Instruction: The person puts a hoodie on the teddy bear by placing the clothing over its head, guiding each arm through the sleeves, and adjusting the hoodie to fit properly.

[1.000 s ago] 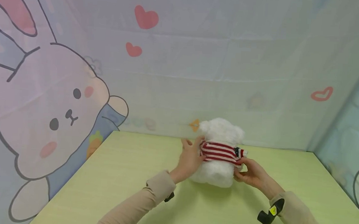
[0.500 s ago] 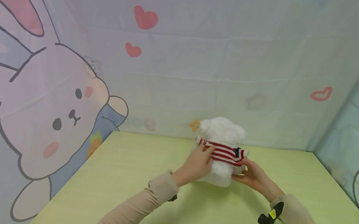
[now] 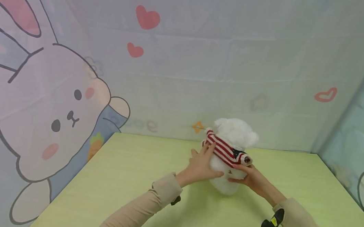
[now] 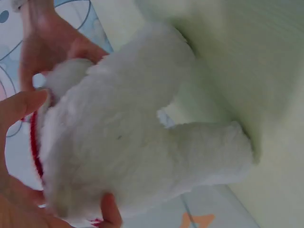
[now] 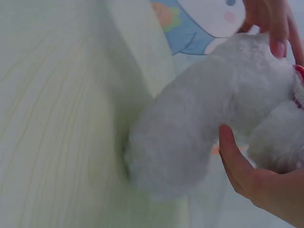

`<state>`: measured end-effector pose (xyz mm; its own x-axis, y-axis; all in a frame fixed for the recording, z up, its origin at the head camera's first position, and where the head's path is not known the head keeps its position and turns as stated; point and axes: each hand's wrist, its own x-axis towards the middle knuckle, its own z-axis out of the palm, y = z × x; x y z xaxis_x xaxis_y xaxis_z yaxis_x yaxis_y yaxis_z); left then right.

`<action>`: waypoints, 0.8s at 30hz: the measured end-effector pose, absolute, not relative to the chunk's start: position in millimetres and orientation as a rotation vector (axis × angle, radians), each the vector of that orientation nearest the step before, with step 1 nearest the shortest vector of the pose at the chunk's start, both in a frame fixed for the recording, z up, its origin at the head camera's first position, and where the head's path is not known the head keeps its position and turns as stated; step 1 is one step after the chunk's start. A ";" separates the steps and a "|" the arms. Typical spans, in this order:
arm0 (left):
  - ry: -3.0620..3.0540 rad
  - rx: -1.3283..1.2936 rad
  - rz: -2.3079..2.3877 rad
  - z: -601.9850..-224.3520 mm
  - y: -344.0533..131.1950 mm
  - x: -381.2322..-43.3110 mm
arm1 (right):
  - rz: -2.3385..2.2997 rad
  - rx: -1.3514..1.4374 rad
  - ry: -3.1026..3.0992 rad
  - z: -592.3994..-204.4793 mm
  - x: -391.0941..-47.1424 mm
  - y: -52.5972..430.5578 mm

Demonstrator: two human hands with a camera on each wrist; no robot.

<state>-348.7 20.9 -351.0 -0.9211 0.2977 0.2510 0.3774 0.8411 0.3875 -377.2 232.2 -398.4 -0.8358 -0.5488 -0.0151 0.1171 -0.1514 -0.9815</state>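
A white fluffy plush toy point(image 3: 236, 130) in a red-and-white striped sweater point(image 3: 224, 150) stands tilted on the table, head leaning right and its back partly turned to me. My left hand point(image 3: 200, 166) holds its left side, fingers spread over the sweater and thumb across the lower body. At the other side my right hand point(image 3: 254, 179) grips around the toy's arm, the thumb by the sweater's edge. The left wrist view shows the plush legs point(image 4: 209, 152) touching the tabletop. In the right wrist view, a finger of the right hand point(image 5: 266, 185) lies beside the fur. The toy's face is hidden.
The pale green table point(image 3: 142, 166) meets a printed cloth backdrop point(image 3: 184, 76) at its back edge. A large cartoon rabbit point(image 3: 61, 114) is printed on the cloth at left. Black wrist devices point(image 3: 272, 222) hang below the sleeves.
The plush toy has turned and tilted, its head shifting right and its sweater now slanting down to the right. My left hand has moved right from the toy's side onto its body.
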 end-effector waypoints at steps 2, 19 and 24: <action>-2.816 -0.522 -0.677 -354.1 20.6 -351.0 | -1.955 -0.496 1.920 -395.4 -372.7 227.7; -2.613 -0.867 -1.184 -377.3 0.6 -384.4 | -1.450 -1.238 2.918 -399.8 -351.3 204.0; -2.717 -0.911 -1.801 -386.5 -9.4 -390.7 | -1.330 -1.412 2.997 -407.0 -351.1 202.9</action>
